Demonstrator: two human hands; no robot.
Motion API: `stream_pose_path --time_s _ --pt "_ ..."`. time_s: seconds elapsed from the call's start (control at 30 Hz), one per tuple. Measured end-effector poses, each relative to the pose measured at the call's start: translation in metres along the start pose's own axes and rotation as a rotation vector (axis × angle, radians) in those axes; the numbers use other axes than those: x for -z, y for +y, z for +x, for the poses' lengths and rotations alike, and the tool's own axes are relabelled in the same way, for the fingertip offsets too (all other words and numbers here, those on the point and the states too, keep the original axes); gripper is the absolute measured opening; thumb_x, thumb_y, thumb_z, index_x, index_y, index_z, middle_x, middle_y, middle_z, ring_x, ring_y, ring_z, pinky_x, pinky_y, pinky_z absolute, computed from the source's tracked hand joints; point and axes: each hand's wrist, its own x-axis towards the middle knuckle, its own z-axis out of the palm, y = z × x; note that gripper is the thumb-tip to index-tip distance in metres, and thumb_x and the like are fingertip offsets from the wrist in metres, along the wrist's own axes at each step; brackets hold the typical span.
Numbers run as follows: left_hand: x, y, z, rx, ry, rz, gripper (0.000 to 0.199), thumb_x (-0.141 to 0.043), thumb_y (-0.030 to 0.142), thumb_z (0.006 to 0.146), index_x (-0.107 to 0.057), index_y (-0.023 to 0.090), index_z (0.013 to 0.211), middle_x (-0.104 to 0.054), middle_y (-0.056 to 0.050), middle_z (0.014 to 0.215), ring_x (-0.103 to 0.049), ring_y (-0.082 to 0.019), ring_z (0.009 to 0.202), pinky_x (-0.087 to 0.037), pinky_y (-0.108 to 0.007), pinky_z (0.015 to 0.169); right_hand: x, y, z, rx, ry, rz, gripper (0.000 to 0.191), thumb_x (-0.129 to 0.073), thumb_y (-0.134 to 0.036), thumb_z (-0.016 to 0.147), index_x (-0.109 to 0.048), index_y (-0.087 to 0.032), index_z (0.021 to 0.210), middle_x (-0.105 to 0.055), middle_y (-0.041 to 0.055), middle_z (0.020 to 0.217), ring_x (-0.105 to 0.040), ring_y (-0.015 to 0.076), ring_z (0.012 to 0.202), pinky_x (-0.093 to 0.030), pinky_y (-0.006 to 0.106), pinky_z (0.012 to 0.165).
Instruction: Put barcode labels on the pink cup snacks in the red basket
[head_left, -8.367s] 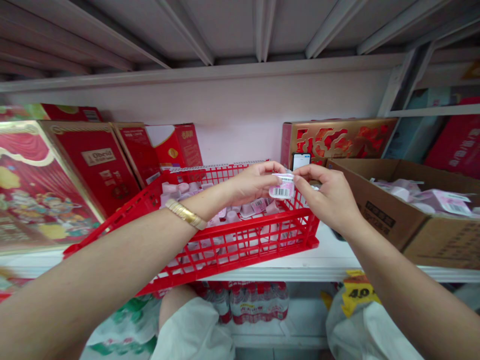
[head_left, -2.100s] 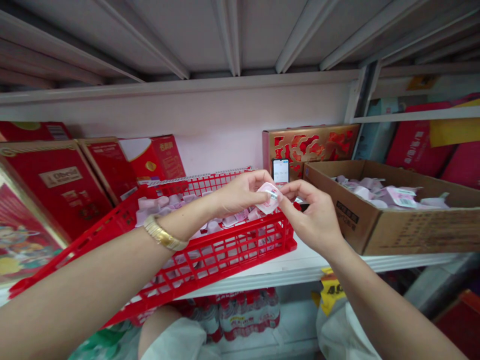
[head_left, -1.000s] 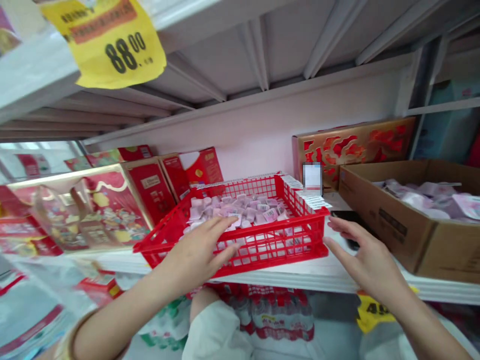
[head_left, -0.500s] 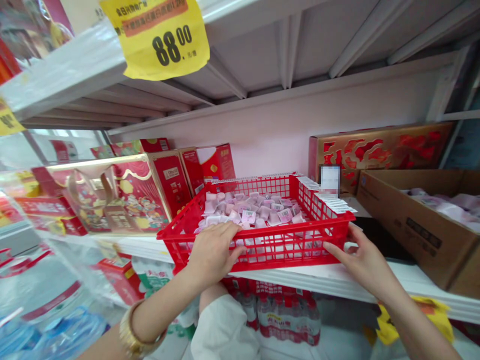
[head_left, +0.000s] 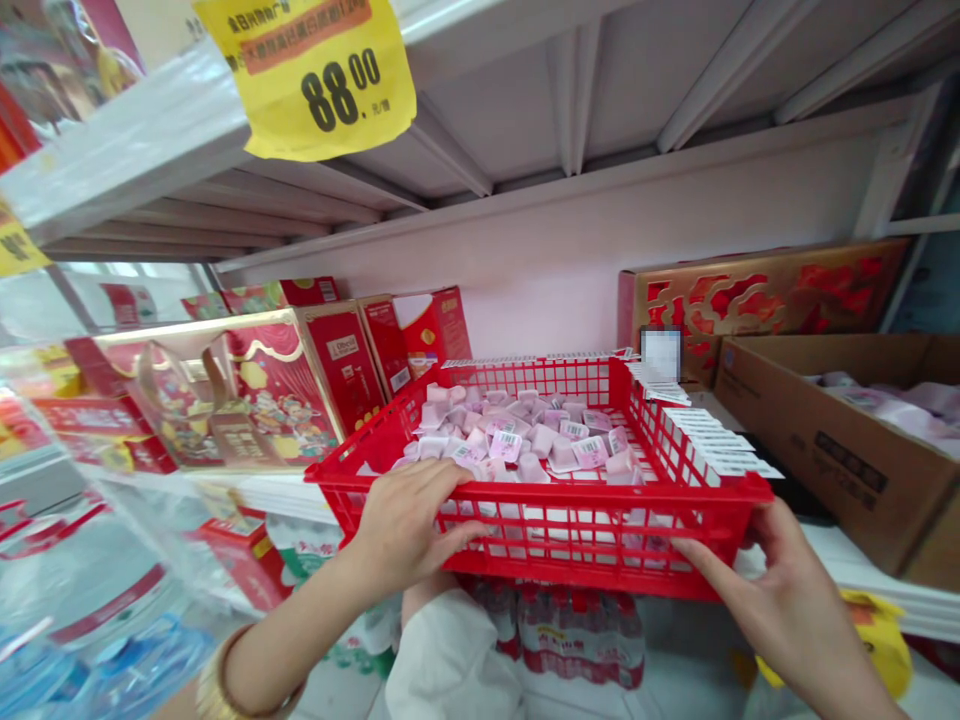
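Observation:
A red plastic basket [head_left: 592,575] holds many small pinkish-white cups [head_left: 525,430], some with barcode labels. Its front edge juts out over the front of the white shelf. My left hand [head_left: 416,520] is closed over the front rim, left of the middle, fingers on top and thumb against the grid. At the front right corner my right hand [head_left: 772,575] grips the basket, thumb on the front face and fingers partly hidden behind the corner. White label strips [head_left: 720,440] line the basket's right rim.
Gift boxes [head_left: 217,390] stand to the left, and a red-gold box [head_left: 765,300] at the back right. An open cardboard carton [head_left: 840,450] of similar cups is right of the basket. Packed bottles [head_left: 581,635] and a light sleeve [head_left: 450,660] are below. A price sign [head_left: 322,80] hangs above.
The basket has come forward, nearer to me, mostly at its right side, so it looks larger. My right hand has moved nearer and lower with the corner; my left hand has shifted slightly.

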Motion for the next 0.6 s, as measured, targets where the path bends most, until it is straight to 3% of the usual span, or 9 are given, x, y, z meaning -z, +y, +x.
stream_pose_path --time_s 0.2,0.4,0.6 --pt "-0.003 -0.013 0.002 -0.009 -0.002 -0.015 0.039 -0.054 0.056 0.092 -0.059 0.017 0.092 -0.071 -0.006 0.08 -0.069 -0.021 0.072 -0.051 -0.029 0.064 -0.004 -0.007 -0.002 0.009 0.019 -0.059 0.059 -0.07 -0.068 0.067 -0.055 -0.023 0.104 -0.07 0.007 0.091 -0.065 0.025 0.078 -0.053 0.039 0.074" --pt "-0.012 -0.031 0.007 0.07 -0.097 -0.04 0.042 -0.061 0.06 0.087 -0.06 0.017 0.09 -0.072 -0.007 0.083 -0.069 -0.021 0.077 -0.051 -0.029 0.069 -0.014 -0.021 0.004 -0.003 -0.004 -0.079 0.06 -0.069 -0.071 0.065 -0.052 -0.024 0.099 -0.071 0.0079 0.089 -0.066 0.0246 0.072 -0.054 0.037 0.066" --pt "-0.018 -0.042 0.01 0.138 -0.148 -0.072 0.038 -0.063 0.055 0.086 -0.06 0.018 0.088 -0.071 -0.006 0.081 -0.067 -0.02 0.076 -0.05 -0.029 0.07 -0.024 -0.027 0.009 0.006 -0.02 -0.031 0.057 -0.068 -0.067 0.069 -0.051 -0.024 0.102 -0.072 0.0096 0.095 -0.07 0.0258 0.078 -0.056 0.037 0.069"
